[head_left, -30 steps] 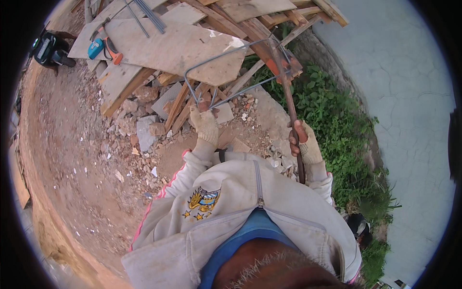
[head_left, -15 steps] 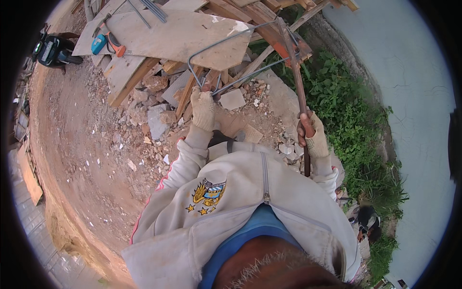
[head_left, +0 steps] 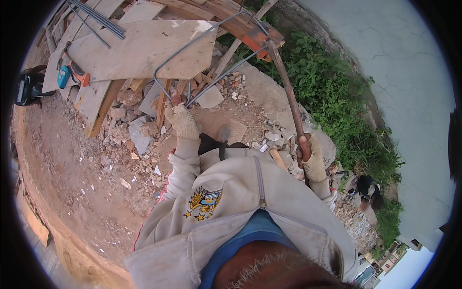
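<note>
My left hand (head_left: 182, 118), in a cream knitted glove with the fingertips bare, grips the near end of a bent steel rod (head_left: 181, 49). The rod forms a long, nearly rectangular loop reaching ahead and right, its far corner over an orange-red stained wooden beam (head_left: 263, 38). My right hand (head_left: 312, 156), gloved alike, is closed round a long rusty metal bar (head_left: 288, 86). This bar slants away from me, its far tip close to the rod's end by the beam. Whether tip and rod touch, I cannot tell.
On a plywood sheet (head_left: 139, 50) at left lie a hammer (head_left: 64, 54), an orange-and-black tool (head_left: 78, 74), a teal tape measure (head_left: 63, 76) and several straight rods (head_left: 98, 19). Rubble (head_left: 139, 132) covers the ground. Plants (head_left: 332, 91) border a pale wall (head_left: 394, 96). Another person (head_left: 369, 191) is at far right.
My view has shifted, so the scene sits further left. The rusty bar's tip has drawn back from across the beam to its near side, uncovering the rod's bent far corner. Both hands keep their hold.
</note>
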`<state>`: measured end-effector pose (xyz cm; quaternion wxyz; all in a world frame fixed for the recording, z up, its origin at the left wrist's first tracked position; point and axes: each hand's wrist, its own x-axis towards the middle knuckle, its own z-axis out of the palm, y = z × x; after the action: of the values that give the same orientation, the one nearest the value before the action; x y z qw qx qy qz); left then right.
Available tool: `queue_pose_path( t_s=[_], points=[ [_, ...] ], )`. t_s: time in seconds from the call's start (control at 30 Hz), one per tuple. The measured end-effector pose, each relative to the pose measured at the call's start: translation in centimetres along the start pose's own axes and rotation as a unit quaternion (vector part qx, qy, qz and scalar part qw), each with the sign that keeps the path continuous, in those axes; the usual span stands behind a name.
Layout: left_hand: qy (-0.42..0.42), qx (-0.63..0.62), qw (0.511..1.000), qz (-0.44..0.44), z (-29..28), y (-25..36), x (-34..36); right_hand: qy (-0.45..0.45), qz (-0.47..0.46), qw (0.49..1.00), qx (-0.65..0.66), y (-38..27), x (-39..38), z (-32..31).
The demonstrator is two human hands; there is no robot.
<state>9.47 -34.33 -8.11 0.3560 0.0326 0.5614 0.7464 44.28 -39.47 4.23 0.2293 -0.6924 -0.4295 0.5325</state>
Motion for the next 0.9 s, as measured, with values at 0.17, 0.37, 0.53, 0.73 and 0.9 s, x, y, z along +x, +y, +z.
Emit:
queue_pose_path(
  t_s=[0.17, 0.37, 0.53, 0.73, 0.9],
  points=[
    [-0.044, 0.024, 0.999, 0.019, -0.5, 0.8, -0.2, -0.018, 0.042, 0.998, 0.039, -1.7, 0.1, 1.8],
    [-0.130, 0.067, 0.989, -0.016, -2.2, 2.0, 0.5, 0.022, 0.047, 0.997, 0.059, -1.1, -0.1, 5.3],
    [-0.268, 0.106, 0.957, -0.029, -4.4, 2.5, 2.1, 0.053, 0.057, 0.993, 0.094, -0.5, -1.0, 8.4],
    [-0.427, 0.224, 0.869, -0.107, -5.4, 5.7, 5.2, 0.131, 0.024, 0.991, 0.030, -1.6, -1.6, 10.0],
    [-0.602, 0.444, 0.637, -0.185, -5.5, 10.7, 9.5, 0.198, 0.021, 0.979, -0.047, 1.1, -1.4, 10.1]
  ],
)
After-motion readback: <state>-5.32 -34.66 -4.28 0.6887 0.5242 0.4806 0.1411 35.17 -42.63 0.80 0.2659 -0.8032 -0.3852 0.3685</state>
